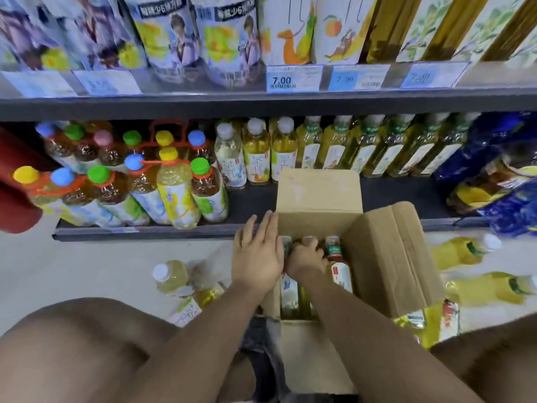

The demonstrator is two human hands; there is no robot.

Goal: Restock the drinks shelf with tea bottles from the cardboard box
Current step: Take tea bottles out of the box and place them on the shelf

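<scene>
An open cardboard box [389,257] stands on the floor in front of the low drinks shelf [250,205], its flaps folded up. Tea bottles [338,266] with yellow-green liquid stand upright inside it. My right hand [306,258] reaches into the box, fingers closed around the top of the middle bottle. Flat and with fingers extended, my left hand [258,251] presses against the box's left wall. A row of similar tea bottles [377,146] lines the back of the shelf.
Multipacks with coloured caps [130,181] fill the shelf's left side, blue packs [499,170] the right. Loose bottles lie on the floor to the left [174,277] and right [476,269] of the box. My knees frame the bottom. An upper shelf [261,103] overhangs.
</scene>
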